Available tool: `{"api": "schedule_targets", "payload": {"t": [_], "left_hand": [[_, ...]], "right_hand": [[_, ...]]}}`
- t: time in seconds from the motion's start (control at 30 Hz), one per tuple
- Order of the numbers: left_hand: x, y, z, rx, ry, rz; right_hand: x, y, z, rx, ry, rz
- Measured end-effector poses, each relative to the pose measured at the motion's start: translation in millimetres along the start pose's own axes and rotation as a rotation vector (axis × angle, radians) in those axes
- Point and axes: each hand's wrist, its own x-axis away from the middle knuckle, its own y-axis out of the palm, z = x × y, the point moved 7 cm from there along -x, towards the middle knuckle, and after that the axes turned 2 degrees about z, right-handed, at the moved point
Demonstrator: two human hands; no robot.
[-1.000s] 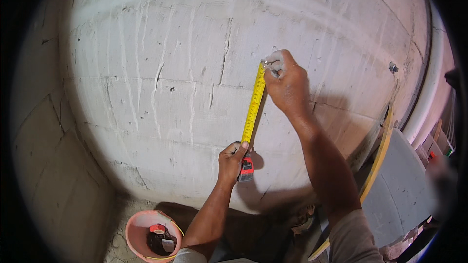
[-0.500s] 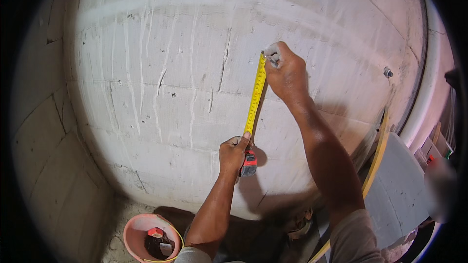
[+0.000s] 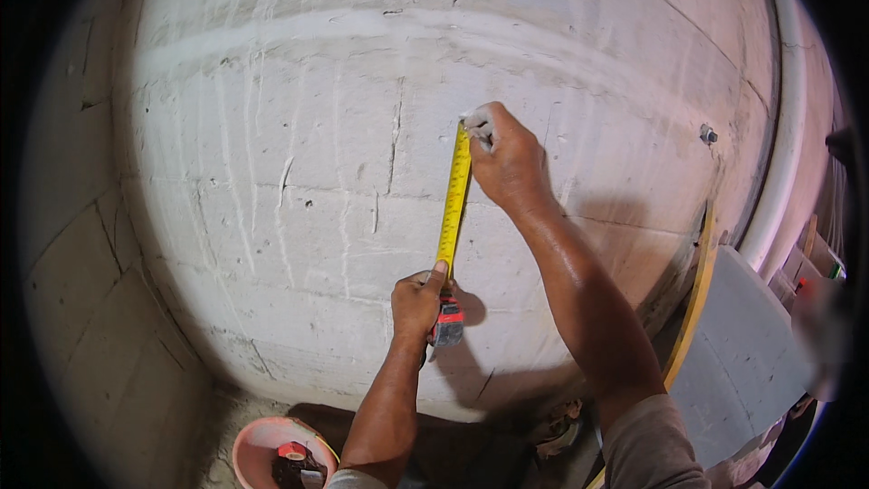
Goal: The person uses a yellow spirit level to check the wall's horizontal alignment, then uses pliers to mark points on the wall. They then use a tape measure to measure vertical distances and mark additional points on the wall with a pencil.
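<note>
My left hand [image 3: 419, 306] is closed round the body of a red and black tape measure [image 3: 448, 323], low against the pale block wall. Its thumb presses on the yellow tape blade [image 3: 454, 204], which runs upward with a slight lean to the right. At the blade's upper end is my right hand [image 3: 509, 156], its fingers pinched together against the wall. A small whitish tip shows at those fingers, but what they hold is too small to make out.
Cracks and pale drips mark the wall [image 3: 299, 127]; a bolt [image 3: 709, 134] juts out at right. A pink bucket [image 3: 249, 444] stands lower left with a red item inside. At right are a grey panel [image 3: 738, 344], a yellow strip [image 3: 692, 308] and a white pipe [image 3: 787, 163].
The whole view has shifted, so wall, hands and tape sit a little lower and further left. Against the wall, both hands and the stretched blade stay about where they were.
</note>
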Motion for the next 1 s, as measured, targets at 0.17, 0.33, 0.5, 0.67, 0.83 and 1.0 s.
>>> {"api": "schedule_targets", "payload": {"t": [0.17, 0.33, 0.5, 0.67, 0.83, 1.0], "left_hand": [[-4.3, -0.9, 1.3, -0.006, 0.016, -0.006], [-3.6, -1.8, 2.8, -0.006, -0.013, 0.002], [-3.3, -0.2, 4.3, 0.005, 0.007, -0.002], [-7.0, -4.1, -1.7, -0.020, 0.020, 0.020], [-9.7, -1.7, -2.1, -0.003, 0.087, 0.008], [-11.3, -1.0, 3.4, 0.006, 0.133, -0.001]], "right_hand": [[3.1, 1.7, -2.6, 0.061, -0.079, 0.002], [3.7, 0.3, -1.2, 0.061, -0.095, 0.003], [2.3, -5.6, -4.6, 0.071, -0.056, -0.052], [26.6, -21.9, -15.6, 0.177, -0.200, 0.085], [94.7, -13.4, 7.1, -0.191, -0.036, -0.030], [180.0, -15.4, 32.9, -0.193, 0.162, -0.016]]}}
